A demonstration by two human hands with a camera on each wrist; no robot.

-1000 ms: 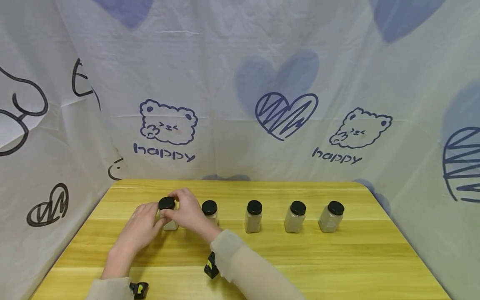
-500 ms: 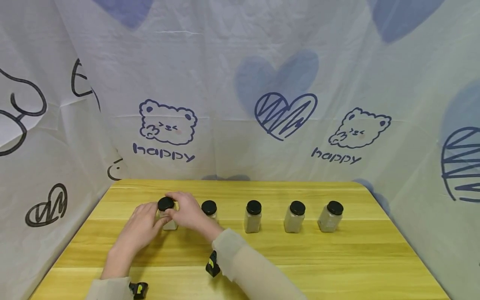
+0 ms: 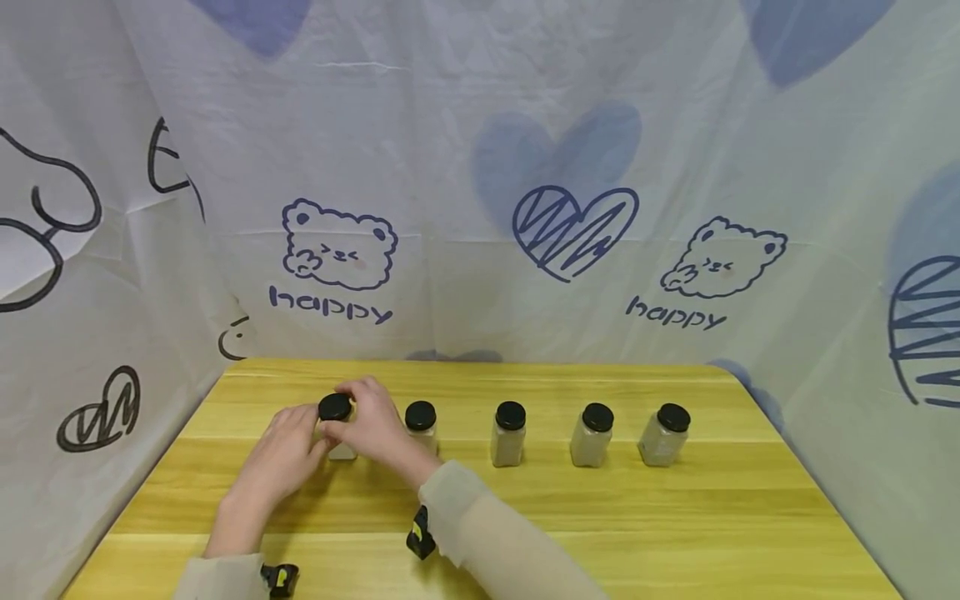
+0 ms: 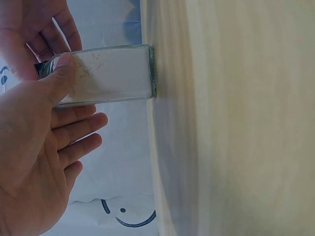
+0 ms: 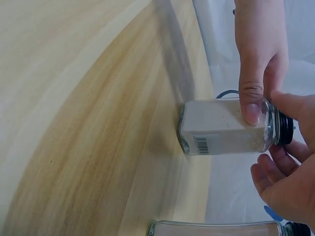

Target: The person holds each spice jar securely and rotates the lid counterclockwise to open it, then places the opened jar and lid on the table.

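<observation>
The leftmost glass jar (image 3: 342, 452) stands upright on the table, filled with a pale powder and topped with a black lid (image 3: 334, 407). My left hand (image 3: 281, 454) grips the jar just below its neck; in the left wrist view its thumb presses the glass (image 4: 113, 73). From the other side, my right hand (image 3: 378, 425) holds the black lid between thumb and fingers. A small barcode label (image 5: 201, 144) shows low on the jar in the right wrist view. In the head view the hands partly hide the jar's body.
Several similar black-lidded jars stand in a row to the right, the nearest one (image 3: 421, 425) close behind my right wrist, then others (image 3: 507, 446) spaced apart. The wooden table (image 3: 637, 525) ends at a white patterned cloth (image 3: 450, 292) behind and at the sides.
</observation>
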